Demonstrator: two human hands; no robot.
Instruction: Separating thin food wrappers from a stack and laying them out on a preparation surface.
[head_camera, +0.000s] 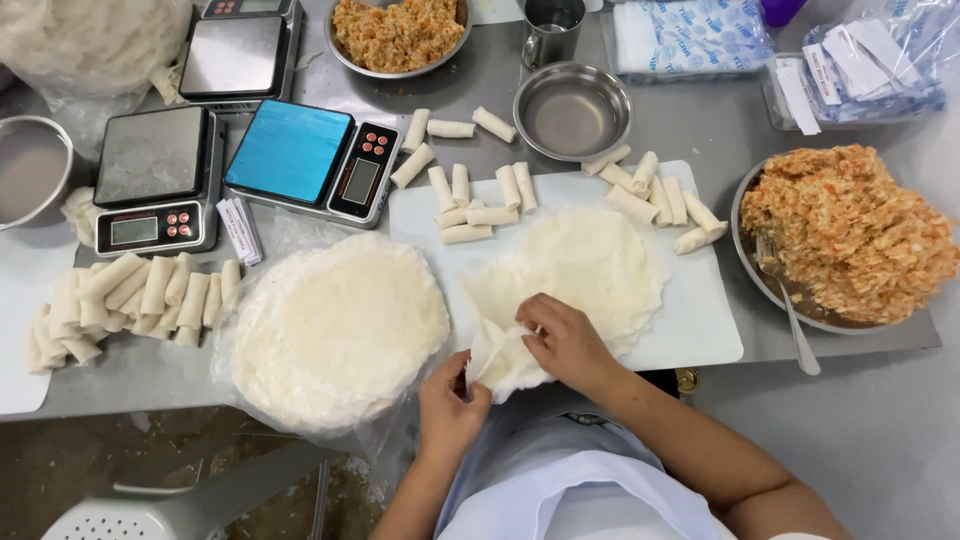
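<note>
Right at the near table edge, your left hand is pinching the folded corner of a thin round wrapper, fingers closed on it, while your right hand is pressing down on the same fold with fingers curled over it. That wrapper is lying on the white cutting board, its near edge hanging past the board toward you. What is tucked inside the fold is hidden under your hands. Just left, the stack of wrappers is sitting on clear plastic that is overhanging the table edge, leaving you little room on that side. To your right, bare board is lying open up to the tray of orange filling, where a fork is resting on the rim. Finished rolls are crowding the far edge of the board. Beyond them, a blue-topped scale and an empty steel bowl are standing. A second filling bowl is being cut off by the top of the view.
</note>
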